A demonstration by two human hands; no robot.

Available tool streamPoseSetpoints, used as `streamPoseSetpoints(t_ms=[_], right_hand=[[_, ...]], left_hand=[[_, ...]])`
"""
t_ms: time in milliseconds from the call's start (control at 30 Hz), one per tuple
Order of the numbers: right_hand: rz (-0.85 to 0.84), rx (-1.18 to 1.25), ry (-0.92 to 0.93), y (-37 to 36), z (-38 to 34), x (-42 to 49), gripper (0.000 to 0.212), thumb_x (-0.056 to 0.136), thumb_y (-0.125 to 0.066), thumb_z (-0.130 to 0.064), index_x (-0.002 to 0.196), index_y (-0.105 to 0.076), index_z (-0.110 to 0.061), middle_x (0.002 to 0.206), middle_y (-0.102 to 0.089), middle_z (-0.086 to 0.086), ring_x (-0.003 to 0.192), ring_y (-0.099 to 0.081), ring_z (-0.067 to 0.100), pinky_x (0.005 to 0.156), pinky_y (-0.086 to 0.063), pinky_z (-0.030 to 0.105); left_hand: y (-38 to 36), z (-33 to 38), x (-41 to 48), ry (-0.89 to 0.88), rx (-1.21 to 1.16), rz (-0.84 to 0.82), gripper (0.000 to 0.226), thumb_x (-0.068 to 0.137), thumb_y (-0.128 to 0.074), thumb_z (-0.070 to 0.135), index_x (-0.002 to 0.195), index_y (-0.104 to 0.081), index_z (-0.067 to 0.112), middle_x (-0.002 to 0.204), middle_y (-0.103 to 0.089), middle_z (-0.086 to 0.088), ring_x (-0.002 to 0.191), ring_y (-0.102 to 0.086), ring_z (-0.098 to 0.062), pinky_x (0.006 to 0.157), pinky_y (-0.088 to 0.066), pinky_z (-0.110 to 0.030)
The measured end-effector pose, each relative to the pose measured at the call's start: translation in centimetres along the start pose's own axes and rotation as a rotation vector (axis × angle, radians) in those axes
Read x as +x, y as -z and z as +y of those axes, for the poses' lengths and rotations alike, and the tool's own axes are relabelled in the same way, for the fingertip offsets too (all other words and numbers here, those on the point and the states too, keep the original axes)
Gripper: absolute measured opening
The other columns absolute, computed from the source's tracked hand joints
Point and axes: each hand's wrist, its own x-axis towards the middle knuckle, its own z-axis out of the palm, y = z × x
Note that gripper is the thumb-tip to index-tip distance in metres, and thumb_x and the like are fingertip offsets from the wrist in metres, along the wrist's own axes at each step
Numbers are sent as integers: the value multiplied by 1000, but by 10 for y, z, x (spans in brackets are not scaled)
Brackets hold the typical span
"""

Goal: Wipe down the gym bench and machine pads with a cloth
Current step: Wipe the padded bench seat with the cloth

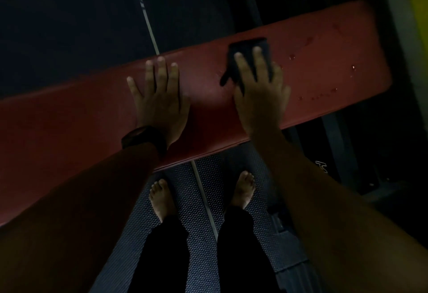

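Note:
A long red padded gym bench (81, 116) runs across the view from lower left to upper right. My left hand (159, 98) lies flat on the pad near its middle, fingers spread, holding nothing; a dark watch is on that wrist. My right hand (259, 93) presses a dark cloth (245, 52) onto the pad to the right of the left hand. Water droplets (292, 57) sit on the red pad to the right of the cloth.
My two bare feet (162, 200) stand on a dark textured floor mat (203, 234) below the bench. Dark machine frame parts (335, 153) lie under the bench's right end. A yellow surface (419, 3) shows at the top right corner.

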Motion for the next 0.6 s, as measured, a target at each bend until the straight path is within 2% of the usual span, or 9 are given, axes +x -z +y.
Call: streamPoseSetpoints(t_ms=[67, 100, 167, 233, 300, 367, 400, 467, 600], right_hand=[[13, 30, -274, -3, -9, -27, 62, 95, -51, -42, 155, -36, -37, 165, -31, 0, 138, -41, 40, 91, -45, 53], [25, 49, -352, -3, -23, -44, 63, 95, -53, -41, 156, -36, -37, 165, -30, 0, 138, -40, 41, 92, -45, 54], [34, 110, -372, -2, -56, -77, 63, 93, -55, -38, 154, -39, -36, 164, -32, 1, 137, -39, 41, 91, -45, 56], [15, 162, -190, 0, -76, -98, 61, 92, -56, -38, 152, -44, -37, 162, -36, 1, 135, -41, 42, 88, -47, 56], [2, 165, 125, -1, -64, -81, 59, 92, -58, -38, 149, -47, -37, 160, -41, 0, 133, -46, 41, 85, -48, 52], [18, 96, 342, -2, -36, -40, 54, 94, -53, -39, 147, -50, -38, 156, -46, 0, 130, -51, 41, 82, -48, 47], [37, 49, 374, -2, -23, -21, 52, 95, -49, -41, 146, -51, -38, 155, -48, 1, 128, -54, 41, 81, -48, 46], [37, -13, 242, -2, -1, -4, 55, 94, -46, -43, 149, -48, -37, 157, -45, 1, 129, -53, 41, 81, -48, 46], [60, 83, -317, -2, -12, -47, 60, 96, -49, -44, 154, -38, -37, 164, -32, -1, 137, -42, 39, 90, -47, 53]], left_hand=[[-1, 3, -2, -19, 16, 0, 64, 104, -28, 41, 161, -18, 14, 170, -9, -12, 157, -2, -32, 118, -2, -70], [-2, 4, -4, -29, 29, -1, 65, 103, -26, 42, 161, -18, 14, 170, -10, -12, 157, -3, -33, 118, -3, -70], [-2, 7, -6, -43, 46, -9, 68, 101, -20, 44, 161, -19, 13, 170, -10, -13, 157, -4, -33, 118, -3, -70], [-3, 9, -7, -41, 44, -14, 71, 100, -15, 47, 161, -17, 13, 170, -9, -13, 157, -3, -33, 118, -2, -70], [-3, 10, -7, -24, 27, -5, 70, 100, -13, 46, 162, -16, 13, 170, -8, -12, 157, -2, -32, 118, 0, -68], [-3, 10, -7, -10, 2, 12, 65, 104, -21, 42, 162, -17, 14, 170, -8, -10, 157, -2, -30, 119, -1, -67], [-3, 10, -7, -13, 5, 13, 63, 105, -26, 39, 162, -17, 14, 170, -8, -10, 157, -2, -30, 119, -1, -67], [-4, 11, -8, -18, 23, 13, 63, 105, -31, 37, 162, -16, 14, 170, -7, -10, 157, -1, -31, 119, -1, -67], [-4, 17, -8, 5, 30, 2, 64, 105, -30, 39, 162, -16, 13, 170, -8, -10, 157, -1, -31, 119, -1, -68]])
